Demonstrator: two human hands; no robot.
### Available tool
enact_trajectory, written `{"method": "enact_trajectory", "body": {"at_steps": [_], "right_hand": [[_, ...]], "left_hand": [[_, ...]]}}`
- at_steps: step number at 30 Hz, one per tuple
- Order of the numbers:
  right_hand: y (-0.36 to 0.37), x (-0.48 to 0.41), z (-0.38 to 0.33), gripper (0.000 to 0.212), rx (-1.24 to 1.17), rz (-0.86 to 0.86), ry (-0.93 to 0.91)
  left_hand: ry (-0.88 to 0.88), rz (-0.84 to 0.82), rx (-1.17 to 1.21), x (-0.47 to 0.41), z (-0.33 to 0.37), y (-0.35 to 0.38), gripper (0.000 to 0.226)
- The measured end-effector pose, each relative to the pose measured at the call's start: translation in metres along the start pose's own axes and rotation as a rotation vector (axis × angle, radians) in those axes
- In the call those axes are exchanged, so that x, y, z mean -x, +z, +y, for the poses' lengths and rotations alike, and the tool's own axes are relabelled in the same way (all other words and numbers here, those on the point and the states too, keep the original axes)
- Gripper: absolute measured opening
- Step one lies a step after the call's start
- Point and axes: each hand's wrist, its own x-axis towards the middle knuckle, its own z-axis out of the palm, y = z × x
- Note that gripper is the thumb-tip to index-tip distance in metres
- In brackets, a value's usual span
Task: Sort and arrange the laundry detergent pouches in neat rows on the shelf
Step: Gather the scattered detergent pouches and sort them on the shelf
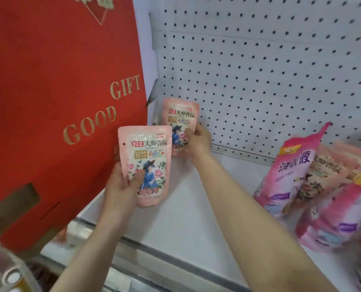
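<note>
Row-starting step: the right hand [197,140], arm extended, held a pink pouch [180,116] upright, fingers pinching it, at the back-left corner of the shelf [186,224]. The left hand [122,184] gripped a second pouch [146,161] just in front, thumb across its face. The next move probably called for seating both squarely; unsorted pouches [297,182] lay heaped at right

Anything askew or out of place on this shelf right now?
Yes: at the white shelf's right end, the heap of bright pink pouches lies tumbled and tilted, overlapping, not in rows. Left hand grips one pale pink floral pouch; right hand grips a second floral pouch near the back corner.
</note>
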Motion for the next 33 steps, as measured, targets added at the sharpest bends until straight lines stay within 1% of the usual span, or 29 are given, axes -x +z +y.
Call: {"method": "enact_trajectory", "body": {"at_steps": [2, 7, 8, 10, 11, 12, 13, 14, 15, 16, 18, 19, 20, 21, 22, 24, 26, 27, 28, 30, 33], "right_hand": [[0.006, -0.01, 0.003, 0.019, 0.026, -0.013, -0.019], [0.008, -0.016, 0.003, 0.018, 0.046, -0.03, -0.054], [0.006, -0.015, 0.001, 0.02, 0.057, -0.026, -0.056], [0.0, -0.01, -0.007, 0.033, 0.085, 0.029, -0.095], [-0.004, -0.007, -0.014, 0.038, 0.092, 0.085, -0.15], [-0.009, -0.001, -0.024, 0.039, 0.082, 0.16, -0.239], [-0.013, 0.008, -0.035, 0.035, 0.057, 0.223, -0.348], [-0.018, 0.019, -0.047, 0.027, 0.037, 0.25, -0.46], [-0.022, 0.029, -0.057, 0.018, 0.042, 0.213, -0.544], [-0.026, 0.036, -0.067, 0.012, 0.082, 0.1, -0.588], [-0.032, 0.044, -0.082, 0.025, 0.283, -0.238, -0.539], [-0.035, 0.043, -0.086, 0.025, 0.397, -0.379, -0.49], [-0.036, 0.041, -0.087, 0.019, 0.473, -0.457, -0.45], [-0.037, 0.038, -0.086, 0.01, 0.507, -0.471, -0.438], [-0.037, 0.034, -0.085, 0.006, 0.511, -0.44, -0.443], [-0.031, 0.026, -0.081, 0.007, 0.506, -0.339, -0.48], [-0.022, 0.016, -0.08, 0.006, 0.549, -0.28, -0.526], [-0.017, 0.01, -0.079, 0.007, 0.58, -0.259, -0.544], [-0.012, 0.004, -0.078, 0.008, 0.61, -0.236, -0.554], [-0.004, -0.006, -0.075, 0.011, 0.66, -0.181, -0.574], [0.002, -0.016, -0.07, 0.016, 0.72, -0.099, -0.652]], "left_hand": [[-0.001, -0.013, -0.003, -0.005, -0.001, 0.0, 0.029], [0.003, -0.032, 0.001, -0.013, -0.003, 0.003, 0.03], [0.004, -0.041, 0.001, -0.014, -0.002, 0.004, 0.029], [0.008, -0.078, 0.007, -0.015, -0.001, 0.008, 0.029], [0.013, -0.1, 0.009, -0.016, 0.0, 0.009, 0.03], [0.017, -0.119, 0.008, -0.017, 0.001, 0.01, 0.03], [0.021, -0.137, 0.006, -0.018, 0.001, 0.012, 0.031], [0.023, -0.152, 0.007, -0.021, 0.002, 0.013, 0.031], [0.026, -0.167, 0.004, -0.023, 0.002, 0.015, 0.031], [0.026, -0.18, -0.002, -0.027, 0.002, 0.017, 0.03], [0.022, -0.197, -0.026, -0.034, 0.002, 0.021, 0.029], [0.023, -0.202, -0.052, -0.038, 0.002, 0.023, 0.029], [0.025, -0.206, -0.084, -0.043, 0.002, 0.025, 0.029], [0.033, -0.208, -0.121, -0.046, 0.003, 0.026, 0.029], [0.048, -0.204, -0.151, -0.048, 0.004, 0.028, 0.03], [0.143, -0.164, -0.258, -0.051, 0.003, 0.03, 0.041], [0.263, -0.105, -0.461, -0.052, 0.0, 0.031, 0.053], [0.3, -0.106, -0.544, -0.052, -0.001, 0.033, 0.055], [0.32, -0.139, -0.598, -0.053, -0.002, 0.035, 0.055], [0.341, -0.259, -0.713, -0.054, -0.002, 0.042, 0.056], [0.352, -0.393, -0.869, -0.058, -0.002, 0.052, 0.059]]}}
